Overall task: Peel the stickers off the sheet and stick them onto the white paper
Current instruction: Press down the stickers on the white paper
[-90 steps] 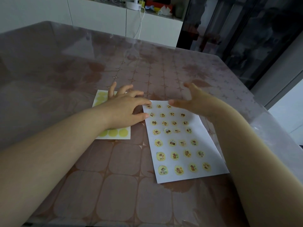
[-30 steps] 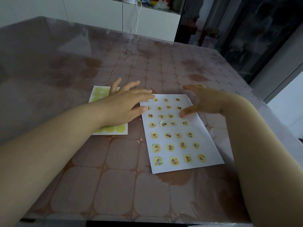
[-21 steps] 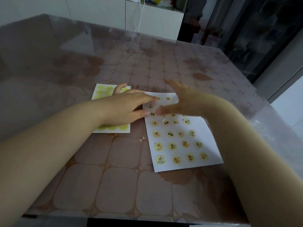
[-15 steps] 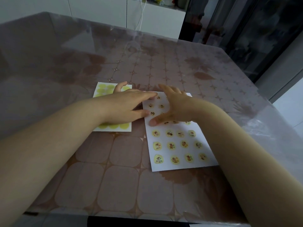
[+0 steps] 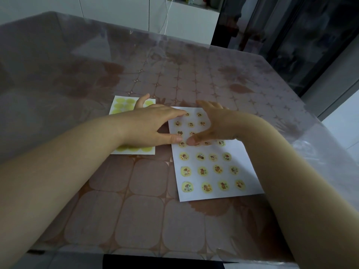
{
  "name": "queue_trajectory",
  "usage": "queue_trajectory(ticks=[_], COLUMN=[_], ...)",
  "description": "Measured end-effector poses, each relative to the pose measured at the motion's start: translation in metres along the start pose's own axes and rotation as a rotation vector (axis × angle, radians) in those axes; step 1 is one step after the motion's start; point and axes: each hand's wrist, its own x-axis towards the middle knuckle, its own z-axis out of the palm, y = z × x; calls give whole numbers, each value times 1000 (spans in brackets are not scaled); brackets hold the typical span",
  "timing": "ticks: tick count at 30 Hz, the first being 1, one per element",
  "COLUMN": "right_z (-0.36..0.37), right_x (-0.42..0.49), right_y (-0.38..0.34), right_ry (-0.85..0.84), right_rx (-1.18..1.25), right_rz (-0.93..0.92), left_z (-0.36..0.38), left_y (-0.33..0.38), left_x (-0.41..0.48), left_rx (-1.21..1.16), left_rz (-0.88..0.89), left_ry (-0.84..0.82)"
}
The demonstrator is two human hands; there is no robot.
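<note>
The white paper (image 5: 240, 152) lies on the table, covered with several rows of small round yellow picture stickers (image 5: 202, 170). To its left sits the sticker sheet (image 5: 124, 102) with pale yellow circles, mostly under my left hand (image 5: 153, 126). That hand lies flat across the sheet, its fingertips reaching the paper's upper left part. My right hand (image 5: 215, 125) rests on the upper half of the paper, fingers spread, thumb pressed down next to my left thumb. I see nothing held in either hand.
The table (image 5: 136, 210) has a brown patterned cloth under clear plastic. White cabinets (image 5: 186, 18) stand beyond the far edge, and a dark glass door (image 5: 303, 35) is at the back right. The near table edge runs along the bottom.
My right hand has come from the paper's right side to its upper left part and settled flat, thumb beside my left thumb. My left hand has stayed on the sticker sheet.
</note>
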Motion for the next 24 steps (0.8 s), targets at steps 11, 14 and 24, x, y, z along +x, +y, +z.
queue_trajectory(ticks=[11, 14, 24], right_z=[-7, -7, -15], right_x=[-7, -7, -10], right_y=[11, 11, 22], right_ry=[-35, -40, -26], right_rx=[-24, 1, 43], right_rz=[-25, -37, 34], left_z=[2, 2, 2], left_y=[-2, -2, -4], left_x=[1, 1, 1], left_rx=[-4, 5, 34], left_rz=[-3, 4, -8], left_ry=[5, 14, 8])
